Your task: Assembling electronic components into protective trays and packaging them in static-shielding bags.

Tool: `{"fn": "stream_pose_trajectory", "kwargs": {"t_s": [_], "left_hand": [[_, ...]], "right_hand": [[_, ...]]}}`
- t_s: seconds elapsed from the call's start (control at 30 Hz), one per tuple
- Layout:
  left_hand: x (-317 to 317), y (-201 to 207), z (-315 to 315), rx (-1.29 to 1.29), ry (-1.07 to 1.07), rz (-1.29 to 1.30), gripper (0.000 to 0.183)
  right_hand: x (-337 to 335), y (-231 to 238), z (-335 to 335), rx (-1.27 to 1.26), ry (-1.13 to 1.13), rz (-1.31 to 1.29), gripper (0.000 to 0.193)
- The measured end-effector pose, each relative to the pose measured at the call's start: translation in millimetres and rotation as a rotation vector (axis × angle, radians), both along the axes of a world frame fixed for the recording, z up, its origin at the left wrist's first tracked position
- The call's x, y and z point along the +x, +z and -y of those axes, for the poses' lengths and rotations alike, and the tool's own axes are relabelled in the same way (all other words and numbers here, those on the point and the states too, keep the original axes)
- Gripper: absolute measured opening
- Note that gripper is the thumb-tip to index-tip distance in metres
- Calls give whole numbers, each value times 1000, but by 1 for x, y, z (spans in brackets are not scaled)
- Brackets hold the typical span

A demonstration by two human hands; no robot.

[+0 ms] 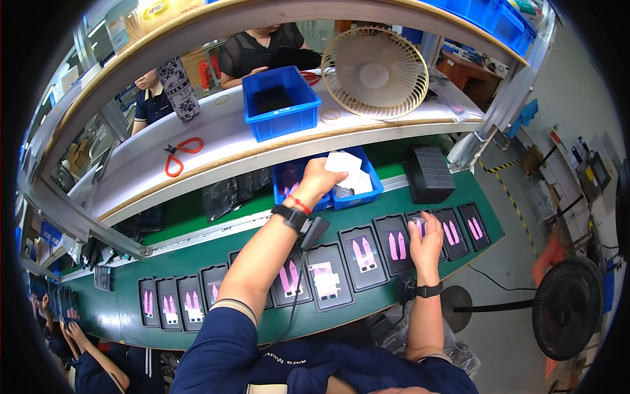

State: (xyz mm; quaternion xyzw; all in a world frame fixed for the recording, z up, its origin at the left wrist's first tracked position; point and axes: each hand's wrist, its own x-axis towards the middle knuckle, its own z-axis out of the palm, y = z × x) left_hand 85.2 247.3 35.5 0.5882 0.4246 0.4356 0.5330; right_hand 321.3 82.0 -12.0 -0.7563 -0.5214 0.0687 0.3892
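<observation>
My left hand (pixel 316 182) reaches over a blue bin (pixel 377 190) at the back of the green table. Its thumb and fingers are closed on a white card (pixel 340 161). More white pieces (pixel 356 181) lie in the bin. My right hand (pixel 426 244) is bent over a black tray (pixel 411 215) on the right, with its fingertips at a small pinkish piece there; what they grip is partly hidden. Black trays stand in a row, several with paired pink pointed strips (pixel 398 245). A nearer tray holds white pieces (pixel 326 278) over the pink ones.
A black box (pixel 428 175) stands behind the right-hand trays. Above runs a shelf (pixel 223 146) with red-handled scissors (pixel 182 156), a blue crate (pixel 282 111) and a fan cage (pixel 375 73). A black floor fan (pixel 568 308) is at right. Other people sit opposite and at far left.
</observation>
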Motion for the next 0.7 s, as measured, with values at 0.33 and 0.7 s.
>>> {"fn": "stream_pose_trajectory", "kwargs": {"t_s": [0.33, 0.7], "left_hand": [[-121, -2, 155, -298, 1, 348, 31], [-270, -43, 283, -233, 477, 486, 33]], "right_hand": [[-159, 54, -18, -85, 827, -1177, 33], [-346, 20, 25, -242, 1121, -856, 24]]}}
